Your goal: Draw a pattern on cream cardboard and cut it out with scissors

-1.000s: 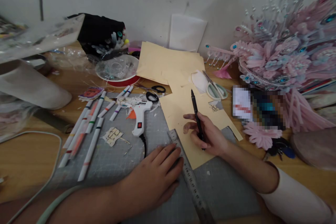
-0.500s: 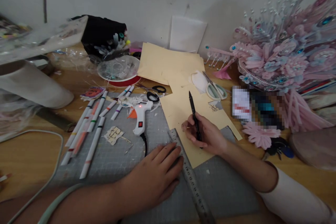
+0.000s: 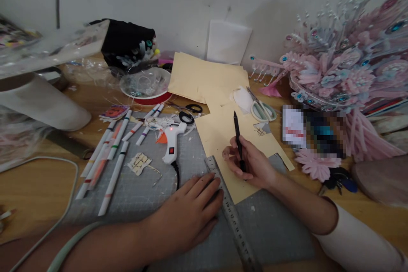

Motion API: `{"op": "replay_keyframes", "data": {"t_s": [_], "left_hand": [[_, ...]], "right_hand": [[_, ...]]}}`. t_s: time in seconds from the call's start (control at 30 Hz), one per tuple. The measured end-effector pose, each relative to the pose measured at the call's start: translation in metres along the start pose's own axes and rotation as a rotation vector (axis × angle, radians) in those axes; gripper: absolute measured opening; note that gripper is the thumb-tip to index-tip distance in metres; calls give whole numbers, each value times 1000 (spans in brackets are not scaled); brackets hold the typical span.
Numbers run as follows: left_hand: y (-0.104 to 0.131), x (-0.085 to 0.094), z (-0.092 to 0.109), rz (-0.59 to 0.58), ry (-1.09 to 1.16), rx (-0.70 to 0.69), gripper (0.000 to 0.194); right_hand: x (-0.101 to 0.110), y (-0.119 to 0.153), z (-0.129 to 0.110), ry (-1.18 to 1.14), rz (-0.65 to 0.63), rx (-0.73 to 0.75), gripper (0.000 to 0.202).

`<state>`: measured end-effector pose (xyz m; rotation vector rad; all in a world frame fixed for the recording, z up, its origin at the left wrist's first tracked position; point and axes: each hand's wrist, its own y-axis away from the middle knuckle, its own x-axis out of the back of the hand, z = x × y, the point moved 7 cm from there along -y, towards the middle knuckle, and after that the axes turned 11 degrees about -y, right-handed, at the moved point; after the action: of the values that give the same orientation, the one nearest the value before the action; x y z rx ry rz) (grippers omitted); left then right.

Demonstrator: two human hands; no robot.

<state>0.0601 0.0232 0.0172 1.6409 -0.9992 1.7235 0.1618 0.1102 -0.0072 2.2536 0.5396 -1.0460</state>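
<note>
My right hand (image 3: 250, 159) is closed around a black pen (image 3: 237, 134), whose slim end points up and away from me. Beneath it lies a cut sheet of tan card (image 3: 216, 136). My left hand (image 3: 194, 208) rests flat, fingers stretched out, with the fingertips on a metal ruler (image 3: 234, 223). The ruler runs along the card's left edge over a grey cutting mat (image 3: 274, 229). A drawn paper cutout (image 3: 140, 162) lies left of a white hot glue gun (image 3: 171, 142), which shows a red light.
White-handled scissors (image 3: 263, 110) lie on the card's far side, near stacked tan card (image 3: 204, 76). Several markers (image 3: 116, 178) are at left. A pink beaded headdress (image 3: 338, 68) and a pixelated phone-like object (image 3: 293, 125) stand right. A cable (image 3: 72, 195) crosses the left side.
The pen has tilted slightly, its upper end shifting a little to the right. My left hand has stayed on the ruler. The view has shifted very slightly.
</note>
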Motion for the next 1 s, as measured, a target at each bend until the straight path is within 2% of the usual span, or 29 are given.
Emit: {"op": "replay_keyframes", "data": {"t_s": [0.4,0.5,0.63,0.73,0.87,1.0], "left_hand": [[1,-2,0,-5,-7,-9,39],[1,-1,0,0,-3,-6,39],[0,0,0,-4,4,-10,38],[0,0,1,-30,9,-18,37],[0,1,2,-18,2,-28,37],[1,2,2,-11,-6,-28,35]], "right_hand": [[16,4,-8,324,158,265,27],[16,6,-13,487,215,329,24],[4,12,-23,768,259,439,14],[-1,13,-23,845,266,436,12],[4,11,-19,838,274,414,18],[1,12,-18,926,262,436,22]]}}
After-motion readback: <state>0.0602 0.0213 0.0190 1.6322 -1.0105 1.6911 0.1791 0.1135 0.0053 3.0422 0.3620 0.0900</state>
